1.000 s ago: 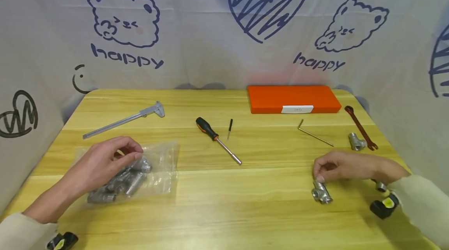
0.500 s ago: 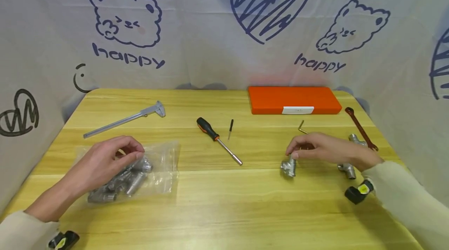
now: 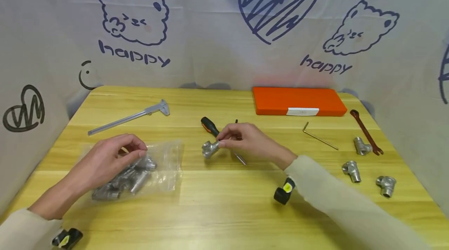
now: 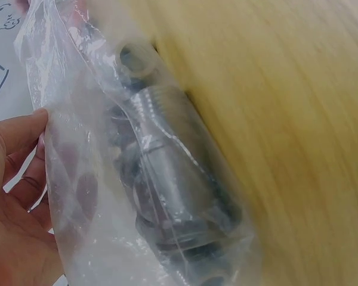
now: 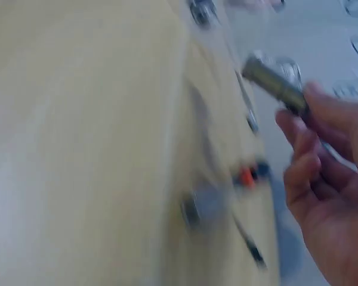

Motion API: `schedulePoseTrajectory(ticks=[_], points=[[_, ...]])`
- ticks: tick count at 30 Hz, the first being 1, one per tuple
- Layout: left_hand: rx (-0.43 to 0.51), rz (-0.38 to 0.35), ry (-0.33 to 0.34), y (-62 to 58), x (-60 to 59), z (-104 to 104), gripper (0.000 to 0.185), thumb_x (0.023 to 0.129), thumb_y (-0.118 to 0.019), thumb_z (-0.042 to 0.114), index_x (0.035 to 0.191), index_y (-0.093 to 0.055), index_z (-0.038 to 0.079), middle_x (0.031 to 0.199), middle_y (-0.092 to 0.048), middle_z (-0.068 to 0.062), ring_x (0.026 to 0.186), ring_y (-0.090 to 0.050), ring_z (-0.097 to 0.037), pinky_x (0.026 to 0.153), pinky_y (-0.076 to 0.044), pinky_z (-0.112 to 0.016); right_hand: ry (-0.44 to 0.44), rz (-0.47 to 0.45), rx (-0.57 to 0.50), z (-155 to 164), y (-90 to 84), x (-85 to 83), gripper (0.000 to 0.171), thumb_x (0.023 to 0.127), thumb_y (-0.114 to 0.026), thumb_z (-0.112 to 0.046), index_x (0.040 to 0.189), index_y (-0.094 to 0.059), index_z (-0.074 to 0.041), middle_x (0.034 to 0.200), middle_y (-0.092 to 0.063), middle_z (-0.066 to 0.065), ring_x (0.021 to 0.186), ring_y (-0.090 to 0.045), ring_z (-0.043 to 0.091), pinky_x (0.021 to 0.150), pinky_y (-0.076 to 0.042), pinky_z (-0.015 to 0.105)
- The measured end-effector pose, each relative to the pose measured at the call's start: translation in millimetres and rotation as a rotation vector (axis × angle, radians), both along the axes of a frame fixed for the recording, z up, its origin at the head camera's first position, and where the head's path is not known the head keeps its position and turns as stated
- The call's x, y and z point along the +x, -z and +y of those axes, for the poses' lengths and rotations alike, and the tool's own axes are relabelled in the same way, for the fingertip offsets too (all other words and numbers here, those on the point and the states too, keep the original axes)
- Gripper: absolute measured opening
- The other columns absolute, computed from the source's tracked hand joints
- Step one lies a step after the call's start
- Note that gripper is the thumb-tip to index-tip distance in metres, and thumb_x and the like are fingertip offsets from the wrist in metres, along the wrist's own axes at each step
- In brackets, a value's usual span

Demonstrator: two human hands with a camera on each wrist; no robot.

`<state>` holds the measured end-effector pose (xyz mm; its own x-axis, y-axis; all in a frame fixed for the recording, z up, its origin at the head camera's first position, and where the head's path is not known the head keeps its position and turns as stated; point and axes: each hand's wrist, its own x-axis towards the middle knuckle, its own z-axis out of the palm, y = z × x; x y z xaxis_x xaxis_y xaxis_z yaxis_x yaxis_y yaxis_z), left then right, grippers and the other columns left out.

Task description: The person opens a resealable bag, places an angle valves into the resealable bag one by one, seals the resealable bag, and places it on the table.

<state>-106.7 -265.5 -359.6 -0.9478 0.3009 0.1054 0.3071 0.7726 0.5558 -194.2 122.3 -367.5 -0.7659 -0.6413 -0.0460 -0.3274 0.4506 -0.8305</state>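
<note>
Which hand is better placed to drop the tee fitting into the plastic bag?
Right. The right hand already pinches the tee fitting a short way from the plastic bag, while the left hand grips the bag's edge and looks best kept there, holding it.

Cream sleeves (image 3: 336, 199), black-yellow wrist cameras (image 3: 283, 193)
</note>
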Motion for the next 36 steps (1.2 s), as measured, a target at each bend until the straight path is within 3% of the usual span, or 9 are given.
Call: schedulePoseTrajectory(ticks=[4, 7, 11, 15, 20, 26, 30, 36], points=[[0.000, -0.005, -0.004, -1.9, 0.0, 0.5, 0.005, 0.108, -0.073, 0.023, 0.110, -0.076, 0.021, 0.102, -0.075, 0.008, 0.093, -0.067, -0.005, 0.078, -0.060, -0.024, 0.007, -0.054, -0.042, -45.3, 9.6, 14.4, 0.017, 0.104, -0.078, -0.024, 0.117, -0.079, -0.012, 0.104, -0.079, 0.002, 0.090, -0.068, 0.025, 0.075, -0.050, 0.023], [-0.002, -0.005, -0.010, -3.7, -0.3, 1.5, 0.005, 0.108, -0.073, 0.023, 0.110, -0.076, 0.021, 0.102, -0.075, 0.008, 0.094, -0.067, -0.006, 0.078, -0.060, -0.024, -0.002, -0.082, -0.039, -73.0, 17.7, 24.3, 0.017, 0.104, -0.078, -0.026, 0.115, -0.080, -0.014, 0.099, -0.079, -0.003, 0.087, -0.069, 0.019, 0.071, -0.049, 0.020], [-0.004, 0.002, -0.010, -3.8, -1.6, 3.5, 0.004, 0.107, -0.073, 0.022, 0.110, -0.076, 0.021, 0.102, -0.076, 0.008, 0.094, -0.068, -0.006, 0.079, -0.060, -0.024, 0.002, -0.087, -0.046, -97.4, 26.9, 31.6, 0.016, 0.102, -0.081, -0.026, 0.111, -0.081, -0.014, 0.096, -0.078, -0.006, 0.080, -0.066, 0.006, 0.070, -0.049, 0.018], [-0.002, -0.003, -0.009, -3.4, -2.2, 4.2, 0.004, 0.107, -0.073, 0.022, 0.109, -0.076, 0.020, 0.102, -0.075, 0.008, 0.094, -0.067, -0.007, 0.078, -0.060, -0.024, 0.009, -0.088, -0.060, -111.8, 32.8, 34.4, 0.014, 0.101, -0.082, -0.021, 0.109, -0.080, -0.010, 0.095, -0.078, -0.003, 0.080, -0.064, 0.001, 0.074, -0.051, 0.017], [-0.003, 0.006, -0.009, -4.0, -2.4, 4.6, 0.003, 0.107, -0.073, 0.022, 0.109, -0.076, 0.021, 0.101, -0.075, 0.008, 0.093, -0.067, -0.007, 0.078, -0.060, -0.024, -0.063, 0.080, 0.008, -124.9, 36.6, 37.4, 0.014, 0.104, -0.078, -0.027, 0.108, -0.076, -0.014, 0.095, -0.077, -0.006, 0.083, -0.064, -0.001, 0.079, -0.052, 0.016], [-0.006, -0.003, -0.009, -5.6, -1.7, 4.8, 0.003, 0.107, -0.073, 0.022, 0.108, -0.076, 0.021, 0.100, -0.075, 0.008, 0.093, -0.067, -0.006, 0.079, -0.060, -0.024, -0.127, 0.283, 0.098, -145.6, 37.7, 41.5, 0.023, 0.107, -0.072, -0.036, 0.120, -0.078, -0.017, 0.114, -0.080, -0.007, 0.105, -0.071, 0.003, 0.093, -0.054, 0.015], [-0.005, -0.003, -0.009, -6.0, -2.3, 4.8, 0.003, 0.107, -0.073, 0.022, 0.108, -0.076, 0.021, 0.101, -0.075, 0.008, 0.093, -0.067, -0.007, 0.079, -0.061, -0.024, -0.102, 0.270, 0.138, -149.1, 32.4, 41.4, 0.027, 0.108, -0.072, -0.033, 0.127, -0.078, -0.016, 0.124, -0.080, -0.005, 0.115, -0.073, 0.006, 0.099, -0.054, 0.017], [-0.009, -0.007, -0.027, -6.4, -0.8, 3.6, 0.003, 0.107, -0.074, 0.021, 0.108, -0.076, 0.020, 0.102, -0.076, 0.007, 0.094, -0.068, -0.009, 0.080, -0.060, -0.024, -0.045, 0.195, 0.135, -109.6, 19.0, 32.1, 0.020, 0.107, -0.074, -0.031, 0.120, -0.079, -0.017, 0.109, -0.081, -0.006, 0.094, -0.070, 0.002, 0.086, -0.054, 0.019]])
